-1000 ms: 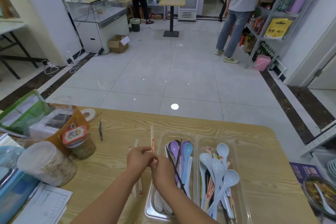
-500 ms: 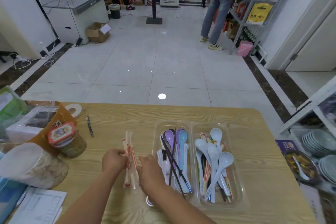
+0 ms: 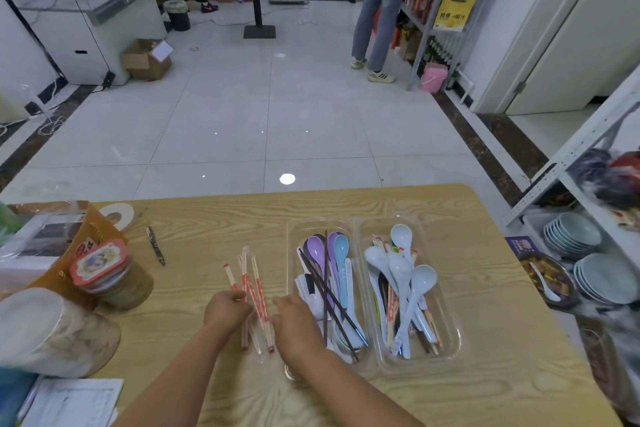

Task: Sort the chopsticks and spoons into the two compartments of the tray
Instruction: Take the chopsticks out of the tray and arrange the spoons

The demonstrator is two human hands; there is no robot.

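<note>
A clear two-compartment tray [image 3: 357, 229] lies on the wooden table. Its left compartment holds purple, blue and white spoons [image 3: 340, 250] with dark chopsticks [image 3: 325, 282] across them. The right compartment holds pale spoons [image 3: 419, 282] mixed with paper-wrapped chopsticks [image 3: 391, 305]. Left of the tray, a small bundle of red-and-white wrapped chopsticks [image 3: 254, 282] lies on the table. My left hand [image 3: 225, 311] pinches the bundle near its middle. Just right of the bundle's lower end, my right hand [image 3: 297, 324] hovers with loosely bent fingers over the tray's left rim, holding nothing.
At the table's left stand a red-lidded jar [image 3: 110, 274], a big plastic jar [image 3: 52, 333], an orange box [image 3: 83, 236] and papers [image 3: 69, 402]. A pen [image 3: 155, 246] lies nearby. Bowls [image 3: 571, 236] are stacked at right. A person [image 3: 381, 3] stands at the shelves.
The wrapped chopsticks, held upright a second ago, now lie flat on the table left of the tray. My right hand has come off the bundle; the left hand still holds it.
</note>
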